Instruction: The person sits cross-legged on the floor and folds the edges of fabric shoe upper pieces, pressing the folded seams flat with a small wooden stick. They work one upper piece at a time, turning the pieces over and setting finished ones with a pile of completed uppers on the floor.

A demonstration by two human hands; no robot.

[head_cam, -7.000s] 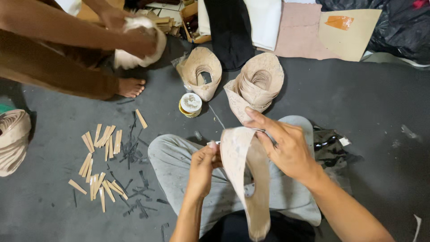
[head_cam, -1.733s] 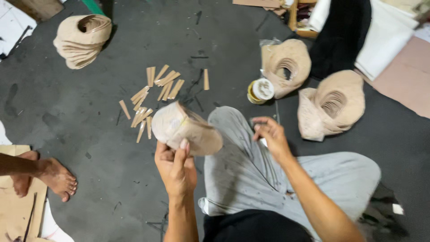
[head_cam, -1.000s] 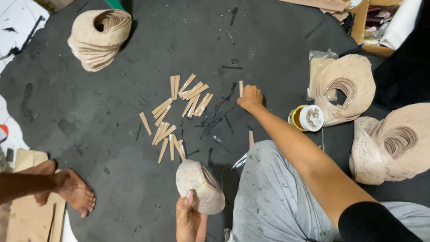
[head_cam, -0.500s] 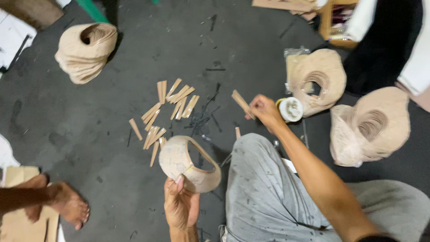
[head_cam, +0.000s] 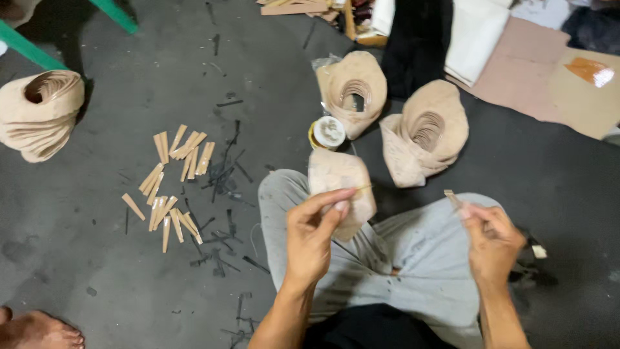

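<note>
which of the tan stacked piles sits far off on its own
The pile at the far left edge, beside the green leg; the other two sit together by the round tin.

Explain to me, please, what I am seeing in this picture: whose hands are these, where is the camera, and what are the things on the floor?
The camera is worn on a person's head and looks down, so the two hands are that person's own. The person sits on a dark floor in grey trousers.

The left hand holds up a beige curved piece, pinched between thumb and fingers. The right hand pinches a thin strip; I cannot tell its material.

To the left lies a scatter of small tan sticks, with dark scraps beside them. Ahead stand two stacks of similar beige pieces and a small round tin. A third stack sits at far left.

The bare foot at the bottom left corner belongs to someone else.
</note>
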